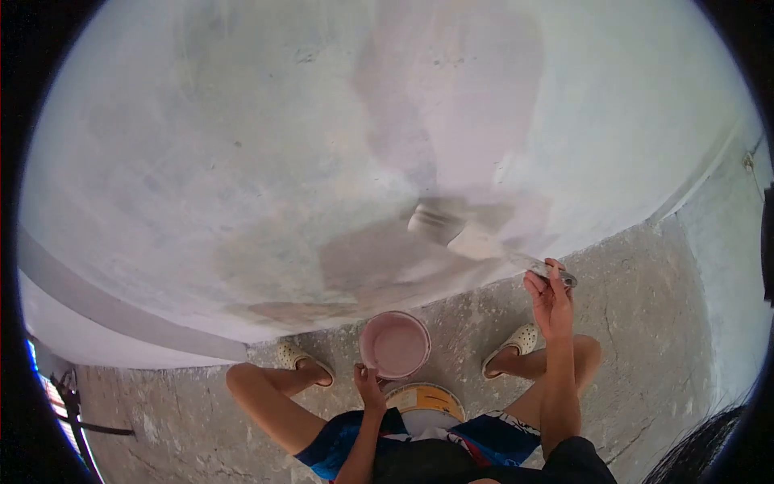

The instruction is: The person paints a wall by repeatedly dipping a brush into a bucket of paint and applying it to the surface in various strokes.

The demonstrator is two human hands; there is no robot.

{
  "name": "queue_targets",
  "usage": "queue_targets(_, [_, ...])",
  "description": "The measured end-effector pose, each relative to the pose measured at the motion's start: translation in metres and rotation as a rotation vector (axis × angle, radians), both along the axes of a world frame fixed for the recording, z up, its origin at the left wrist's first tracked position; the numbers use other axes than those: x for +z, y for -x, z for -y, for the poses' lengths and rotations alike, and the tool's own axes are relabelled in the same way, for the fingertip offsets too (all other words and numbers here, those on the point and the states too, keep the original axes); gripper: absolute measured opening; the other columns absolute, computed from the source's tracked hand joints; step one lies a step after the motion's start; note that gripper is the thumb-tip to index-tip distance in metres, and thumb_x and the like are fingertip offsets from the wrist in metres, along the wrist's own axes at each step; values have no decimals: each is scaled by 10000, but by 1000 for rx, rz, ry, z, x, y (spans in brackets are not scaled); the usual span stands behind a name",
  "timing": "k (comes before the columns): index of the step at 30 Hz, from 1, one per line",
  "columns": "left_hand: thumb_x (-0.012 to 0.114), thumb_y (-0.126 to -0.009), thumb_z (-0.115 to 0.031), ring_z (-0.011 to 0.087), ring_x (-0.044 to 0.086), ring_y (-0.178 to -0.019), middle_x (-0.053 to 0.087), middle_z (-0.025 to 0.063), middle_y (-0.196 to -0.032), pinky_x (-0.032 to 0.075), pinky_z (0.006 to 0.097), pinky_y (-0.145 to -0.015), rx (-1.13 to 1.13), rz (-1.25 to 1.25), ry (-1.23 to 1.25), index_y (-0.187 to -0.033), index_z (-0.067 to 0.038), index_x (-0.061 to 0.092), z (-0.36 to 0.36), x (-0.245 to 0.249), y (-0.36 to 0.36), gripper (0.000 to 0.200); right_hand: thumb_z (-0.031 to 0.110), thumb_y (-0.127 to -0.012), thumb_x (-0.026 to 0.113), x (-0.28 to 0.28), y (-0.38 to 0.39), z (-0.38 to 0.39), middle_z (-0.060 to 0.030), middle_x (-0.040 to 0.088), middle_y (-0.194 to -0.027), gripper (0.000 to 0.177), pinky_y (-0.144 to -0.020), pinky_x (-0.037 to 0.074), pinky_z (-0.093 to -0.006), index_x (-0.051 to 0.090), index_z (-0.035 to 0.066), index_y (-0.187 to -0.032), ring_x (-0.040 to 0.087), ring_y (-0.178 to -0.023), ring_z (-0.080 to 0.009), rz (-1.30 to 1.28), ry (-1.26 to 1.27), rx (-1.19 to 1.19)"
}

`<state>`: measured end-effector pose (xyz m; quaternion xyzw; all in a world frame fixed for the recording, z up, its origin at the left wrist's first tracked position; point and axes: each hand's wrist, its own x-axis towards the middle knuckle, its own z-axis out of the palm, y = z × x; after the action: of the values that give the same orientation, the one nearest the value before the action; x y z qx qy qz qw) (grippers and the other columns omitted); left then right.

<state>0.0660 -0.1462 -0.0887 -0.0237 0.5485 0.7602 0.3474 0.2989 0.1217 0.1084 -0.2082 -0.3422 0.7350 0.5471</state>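
Observation:
My right hand is closed round the handle of a wide brush, whose bristles lie against the wall, smeared by motion. Around the bristles the wall shows darker, wet-looking patches, and a pinkish area rises above them. At the rim of a small bucket with pink liquid in it is my left hand, its fingers curled at the near left edge. The bucket stands upright near the foot of the wall, between my feet.
Behind the small bucket, close to my body, is a larger white and yellow bucket. My feet in cream clogs rest on the rough, speckled floor. A side wall bounds the right; dark bars show at far left.

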Motion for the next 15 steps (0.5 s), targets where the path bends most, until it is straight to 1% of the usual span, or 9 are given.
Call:
queue_targets(2, [538,-880,-91,116,535,-643,473,9,-799,563,322,-576,-34,-18,16,-929,-93,415,1,-2,0,133,161,-946,562,2,-8,-2,-157,611,-1046,295,-880,560,-352,497,-11,-1177,654,-993,-243,-148,72,-36])
queue_targets(3, [538,-880,-91,116,535,-643,473,9,-799,563,322,-576,-44,-20,10,-929,-93,415,1,1,-1,133,161,-946,562,1,-9,-4,-157,611,-1046,295,-880,560,-352,497,-11,-1177,654,-993,-243,-151,65,-46])
queue_targets(5, [531,-882,-89,111,523,-651,465,11,-799,561,317,-581,-85,-56,23,-920,-93,410,2,5,-2,128,158,-954,543,-7,-8,-6,-175,609,-1099,284,-957,516,-354,512,19,-1199,607,-1094,-247,-489,122,111])
queue_targets(6, [531,-882,-89,111,523,-651,465,11,-799,561,317,-581,-93,-61,17,-920,-93,410,0,4,-3,128,158,-954,543,-8,-5,-5,-175,609,-1099,284,-957,516,-354,512,19,-1199,607,-1094,-247,-494,114,104])
queue_targets(8, [527,-881,-83,112,515,-660,468,21,-815,563,325,-579,-50,-37,46,-918,-90,406,-2,3,-6,126,152,-965,514,-11,1,-1,-190,585,-1194,283,-993,489,-348,521,64,-1234,568,-1159,-246,-668,269,158])
queue_targets(9, [527,-881,-83,112,515,-660,468,21,-815,563,325,-579,-57,-43,42,-918,-90,406,-3,5,-7,126,146,-973,493,-10,4,2,-192,540,-1282,293,-1007,477,-339,522,79,-1256,534,-1204,-232,-755,286,234])
queue_targets(12, [523,-881,-76,114,509,-661,468,29,-826,566,332,-584,-78,-37,55,-919,-84,406,-3,8,-8,123,149,-976,485,-5,20,8,-165,525,-1311,300,-1009,474,-332,514,112,-1273,523,-1217,-219,-877,347,298])
queue_targets(13, [522,-880,-73,116,511,-661,468,30,-825,566,336,-583,-80,-45,59,-919,-82,403,-2,6,-9,125,165,-979,487,1,24,13,-146,505,-1339,316,-1001,479,-319,498,130,-1293,532,-1205,-207,-833,393,245])
queue_targets(15, [521,-880,-69,119,514,-661,468,30,-824,566,340,-583,-87,-58,59,-920,-81,401,-2,6,-11,126,177,-980,488,5,31,18,-140,504,-1341,321,-987,487,-311,493,138,-1298,542,-1191,-210,-794,362,234])
